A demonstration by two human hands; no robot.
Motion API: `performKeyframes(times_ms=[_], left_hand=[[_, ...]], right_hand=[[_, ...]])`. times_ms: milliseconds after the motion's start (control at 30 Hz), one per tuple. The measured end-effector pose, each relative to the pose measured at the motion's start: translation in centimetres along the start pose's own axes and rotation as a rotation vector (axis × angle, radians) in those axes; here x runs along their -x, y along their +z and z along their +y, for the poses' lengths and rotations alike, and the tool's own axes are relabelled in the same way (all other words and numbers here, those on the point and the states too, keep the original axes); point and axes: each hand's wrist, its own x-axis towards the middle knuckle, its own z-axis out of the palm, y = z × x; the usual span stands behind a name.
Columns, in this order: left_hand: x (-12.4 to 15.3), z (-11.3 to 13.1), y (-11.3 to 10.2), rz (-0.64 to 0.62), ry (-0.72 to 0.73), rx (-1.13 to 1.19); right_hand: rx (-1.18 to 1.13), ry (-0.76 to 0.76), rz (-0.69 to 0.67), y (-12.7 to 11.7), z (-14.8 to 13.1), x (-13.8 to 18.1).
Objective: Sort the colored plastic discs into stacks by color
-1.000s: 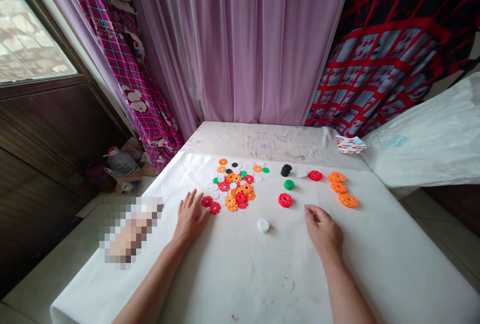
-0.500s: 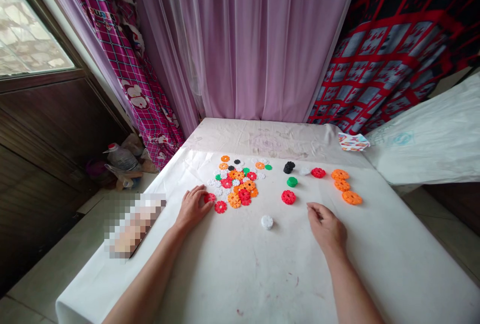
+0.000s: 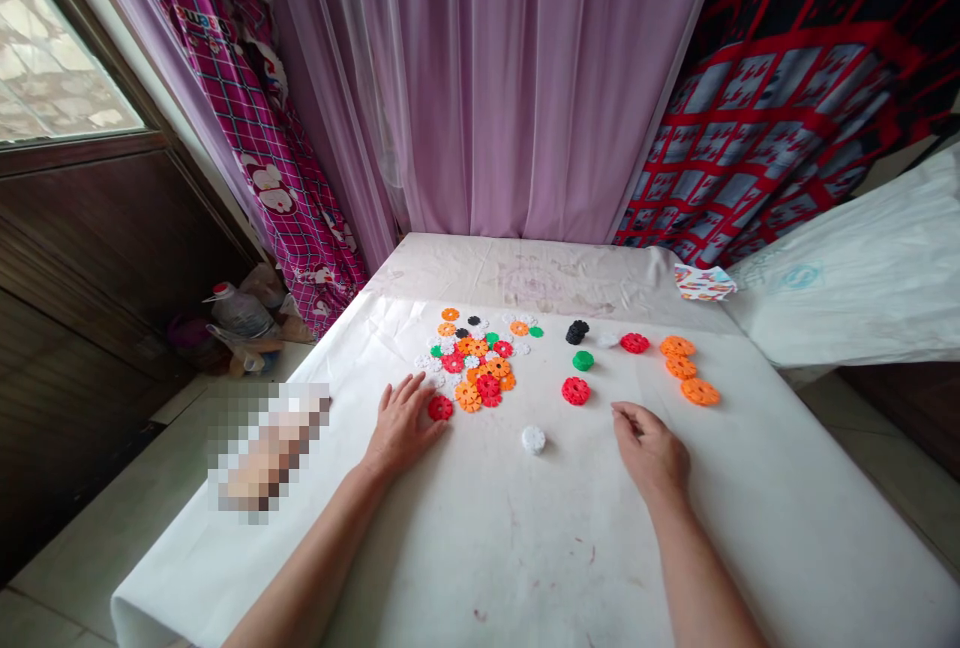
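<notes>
My left hand (image 3: 401, 425) lies flat on the white table cover (image 3: 525, 548) with its fingers spread, the fingertips beside a red snowflake disc (image 3: 440, 408). Just beyond it lies a loose heap of mixed discs (image 3: 472, 358) in red, orange, white, green and black. My right hand (image 3: 651, 448) rests on the table with its fingers curled in and nothing seen in it. A white stack (image 3: 533, 439) sits between my hands. A red stack (image 3: 575, 390), a green stack (image 3: 583, 360) and a black stack (image 3: 576, 332) stand further away.
Orange discs (image 3: 690, 368) and a red disc (image 3: 634, 342) lie at the far right. A folded patterned paper (image 3: 703, 282) is at the back, a white bag (image 3: 862, 278) to the right. Purple curtains (image 3: 510, 78) hang behind. A bottle (image 3: 240, 313) stands on the floor at left.
My left hand curled near two red discs, then slid right and flattened; only one red disc shows beside it now. The right hand has barely moved.
</notes>
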Motion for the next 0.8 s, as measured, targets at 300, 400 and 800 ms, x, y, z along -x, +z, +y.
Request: performKeyframes(times_ms=[300, 400, 800], left_hand=[[-0.3, 1.1, -0.4, 0.083, -0.001, -0.093], [-0.3, 1.2, -0.2, 0.12, 0.009, -0.076], [0.5, 5.1, 2.5, 0.06, 0.233, 0.008]], right_hand=[[0.004, -0.007, 0.013, 0.1, 0.1, 0.0], [-0.007, -0.005, 0.012, 0.0, 0.0, 0.0], [-0.044, -0.037, 0.063, 0.2, 0.2, 0.1]])
